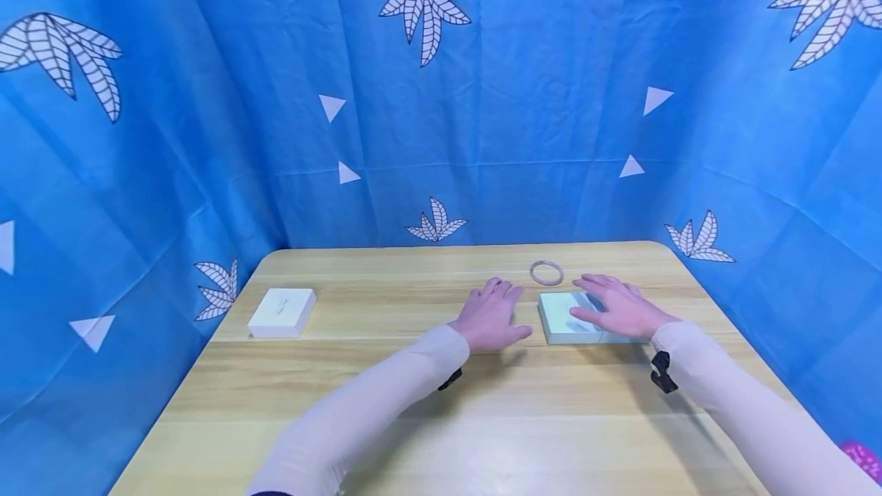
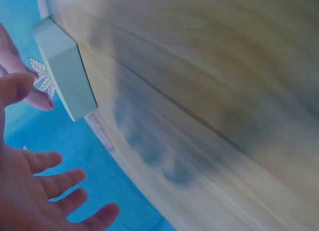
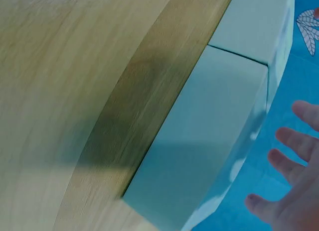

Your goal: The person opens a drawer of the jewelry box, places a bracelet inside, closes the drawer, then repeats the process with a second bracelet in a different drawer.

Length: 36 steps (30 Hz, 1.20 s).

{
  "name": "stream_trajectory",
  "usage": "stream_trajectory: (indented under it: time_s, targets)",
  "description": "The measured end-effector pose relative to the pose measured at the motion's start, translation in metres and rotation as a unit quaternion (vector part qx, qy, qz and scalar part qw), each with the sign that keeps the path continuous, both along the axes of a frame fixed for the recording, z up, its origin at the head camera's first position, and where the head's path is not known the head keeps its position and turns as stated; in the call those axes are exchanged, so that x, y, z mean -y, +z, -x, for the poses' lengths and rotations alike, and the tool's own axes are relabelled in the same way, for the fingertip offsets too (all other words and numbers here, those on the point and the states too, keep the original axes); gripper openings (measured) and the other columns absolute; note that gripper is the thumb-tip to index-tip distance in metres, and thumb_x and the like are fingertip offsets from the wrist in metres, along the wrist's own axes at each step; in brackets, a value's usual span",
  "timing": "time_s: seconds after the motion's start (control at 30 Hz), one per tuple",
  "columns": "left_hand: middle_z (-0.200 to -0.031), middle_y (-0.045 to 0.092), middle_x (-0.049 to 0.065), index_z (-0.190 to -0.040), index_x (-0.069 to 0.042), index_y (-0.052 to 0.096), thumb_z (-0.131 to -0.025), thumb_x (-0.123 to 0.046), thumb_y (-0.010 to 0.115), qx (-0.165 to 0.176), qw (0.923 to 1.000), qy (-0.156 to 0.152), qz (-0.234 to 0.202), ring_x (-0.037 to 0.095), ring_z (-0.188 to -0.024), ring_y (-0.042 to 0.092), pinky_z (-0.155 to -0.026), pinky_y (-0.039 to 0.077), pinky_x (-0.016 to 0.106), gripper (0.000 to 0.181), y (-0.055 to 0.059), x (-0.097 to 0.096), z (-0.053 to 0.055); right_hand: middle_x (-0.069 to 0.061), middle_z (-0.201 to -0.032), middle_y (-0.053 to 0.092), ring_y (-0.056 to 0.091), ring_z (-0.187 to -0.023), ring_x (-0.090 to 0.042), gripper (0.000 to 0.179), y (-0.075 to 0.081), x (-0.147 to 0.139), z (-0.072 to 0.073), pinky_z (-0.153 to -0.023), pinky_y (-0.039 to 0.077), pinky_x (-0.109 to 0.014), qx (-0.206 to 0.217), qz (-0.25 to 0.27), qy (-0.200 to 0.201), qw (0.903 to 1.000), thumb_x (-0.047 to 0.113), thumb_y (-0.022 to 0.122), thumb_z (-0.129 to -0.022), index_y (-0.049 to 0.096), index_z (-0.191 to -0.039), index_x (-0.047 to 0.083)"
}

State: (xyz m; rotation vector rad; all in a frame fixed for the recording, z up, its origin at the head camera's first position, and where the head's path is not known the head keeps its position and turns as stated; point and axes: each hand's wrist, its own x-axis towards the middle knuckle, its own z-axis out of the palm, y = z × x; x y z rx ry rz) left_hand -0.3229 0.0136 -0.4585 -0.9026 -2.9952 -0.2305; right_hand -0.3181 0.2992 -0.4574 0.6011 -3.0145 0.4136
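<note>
My left hand [image 1: 491, 318] is over the middle of the table, fingers spread, holding nothing. In the left wrist view its fingers [image 2: 62, 183] are apart and loosely extended. To the right, my right hand [image 1: 620, 308] hovers close over a pale green box [image 1: 566, 318], overlapping its right part. The right wrist view shows the box's side [image 3: 194, 136] with a dark seam dividing it into two sections that meet end to end. There the right fingers [image 3: 294, 141] are spread above its top. A thin purplish bangle [image 1: 547, 285] lies flat just behind the box.
A small white box [image 1: 281, 312] with faint print on its lid sits on the left of the wooden table [image 1: 386, 282]. Blue curtain [image 1: 537, 106] with leaf and triangle prints hangs round the back and both sides of the table.
</note>
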Motion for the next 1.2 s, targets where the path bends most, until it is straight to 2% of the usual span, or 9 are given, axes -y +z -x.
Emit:
stream_trajectory:
  time_s: [0.23,0.43,0.6,0.87,1.2]
  targets:
    - [-0.160,0.038,0.008,-0.156,-0.016,0.037,-0.093,-0.060,0.057,-0.008,0.9999,0.001,-0.009,0.029,-0.151,0.027,-0.117,0.032,0.057,0.079,-0.003,0.022,-0.007,-0.027,-0.159,0.032,0.027,-0.146,-0.051,0.080,-0.004,0.010,0.005,-0.109,0.013,-0.079,-0.001,-0.009,-0.011,0.9999,0.065,0.046,-0.098,0.044,-0.151,0.005]
    - [-0.161,0.036,0.007,-0.156,-0.015,0.037,-0.093,-0.060,0.056,-0.004,0.9999,-0.002,-0.013,0.028,-0.152,0.025,-0.118,0.030,0.057,0.080,-0.002,0.031,-0.016,-0.026,-0.161,0.029,0.024,-0.148,-0.050,0.081,-0.012,0.013,0.009,-0.110,0.012,-0.078,0.006,-0.017,-0.013,0.9998,0.064,0.042,-0.100,0.040,-0.154,0.004]
    - [-0.162,0.035,0.007,-0.156,-0.014,0.036,-0.093,-0.061,0.056,0.003,0.9999,-0.006,-0.011,0.027,-0.153,0.024,-0.118,0.028,0.059,0.081,-0.002,0.035,-0.023,-0.028,-0.160,0.030,0.025,-0.147,-0.049,0.080,-0.016,0.018,0.010,-0.112,0.015,-0.076,0.008,-0.021,-0.010,0.9997,0.063,0.042,-0.100,0.039,-0.154,0.003]
    - [-0.159,0.040,0.005,-0.155,-0.014,0.039,-0.094,-0.060,0.055,-0.012,0.9999,-0.008,0.004,0.026,-0.152,0.026,-0.117,0.033,0.056,0.078,-0.004,0.039,-0.028,-0.028,-0.159,0.032,0.026,-0.147,-0.049,0.081,-0.018,0.024,0.012,-0.111,0.015,-0.076,0.009,-0.024,-0.013,0.9996,0.063,0.038,-0.101,0.038,-0.154,0.001]
    - [-0.158,0.041,0.005,-0.155,-0.013,0.039,-0.094,-0.061,0.055,-0.009,0.9998,-0.017,0.010,0.026,-0.150,0.028,-0.116,0.035,0.054,0.079,-0.005,0.040,-0.032,-0.026,-0.162,0.026,0.021,-0.149,-0.049,0.082,-0.028,0.021,0.014,-0.112,0.008,-0.076,0.024,-0.017,-0.023,0.9993,0.063,0.033,-0.102,0.032,-0.156,0.002]
